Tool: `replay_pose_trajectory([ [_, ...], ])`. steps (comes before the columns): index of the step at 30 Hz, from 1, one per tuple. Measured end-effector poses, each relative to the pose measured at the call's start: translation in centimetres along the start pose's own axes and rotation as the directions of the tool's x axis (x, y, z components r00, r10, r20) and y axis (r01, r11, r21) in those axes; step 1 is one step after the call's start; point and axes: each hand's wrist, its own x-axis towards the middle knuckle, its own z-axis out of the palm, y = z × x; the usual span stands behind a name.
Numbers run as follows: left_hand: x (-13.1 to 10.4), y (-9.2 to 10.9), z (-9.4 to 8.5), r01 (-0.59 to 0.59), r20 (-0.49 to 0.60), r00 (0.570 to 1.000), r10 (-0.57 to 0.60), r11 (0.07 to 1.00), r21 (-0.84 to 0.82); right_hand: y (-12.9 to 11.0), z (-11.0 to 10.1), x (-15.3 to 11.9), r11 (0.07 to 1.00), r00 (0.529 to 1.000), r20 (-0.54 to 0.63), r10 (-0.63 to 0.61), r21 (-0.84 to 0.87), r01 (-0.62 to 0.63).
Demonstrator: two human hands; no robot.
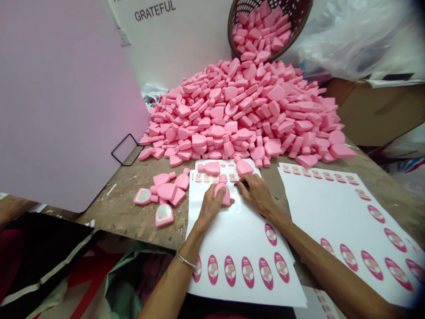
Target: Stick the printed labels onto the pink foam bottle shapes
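Observation:
My left hand (212, 201) is closed around a small pink bottle (222, 191), neck pointing away from me, over a white sticker sheet (229, 239). To its right, my right hand (257, 191) rests by the sheet's upper part, fingers pinched on a thin dark tool (245, 183) whose kind I cannot make out. Oval pink labels (247, 272) line the sheet's near and right edges, with smaller labels along its top. Two more pink bottles, one lying sideways (209, 168) and one tilted (244, 166), lie at the sheet's far end.
A large heap of pink bottles (239, 106) spills from a brown basket (231, 26). Left of the sheet lies a small group, including a labelled bottle (164, 214). Another sticker sheet (318, 204) lies right. A pale panel (66, 97) stands left; another person's arm (15, 210) shows beyond.

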Motion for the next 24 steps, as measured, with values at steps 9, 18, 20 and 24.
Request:
replay_pose_trajectory([
  [9,0.0,0.0,0.0,0.024,-0.011,1.000,-0.025,0.998,-0.052,-0.4,0.0,0.3,0.991,1.000,0.015,0.004,0.132,-0.006],
  [18,-0.7,0.4,-0.1,-0.006,-0.025,1.000,-0.002,0.960,-0.281,-2.4,-3.8,0.0,0.779,0.943,0.031,0.333,0.555,-0.293],
  [20,-1.2,1.0,0.0,0.030,0.006,1.000,-0.030,0.919,-0.393,-3.5,-5.0,0.1,0.764,0.940,0.097,0.327,0.559,-0.323],
  [24,-2.1,2.0,0.4,0.110,0.063,0.994,-0.091,0.860,-0.498,-5.6,-5.8,0.0,0.754,0.954,0.181,0.239,0.584,-0.300],
])
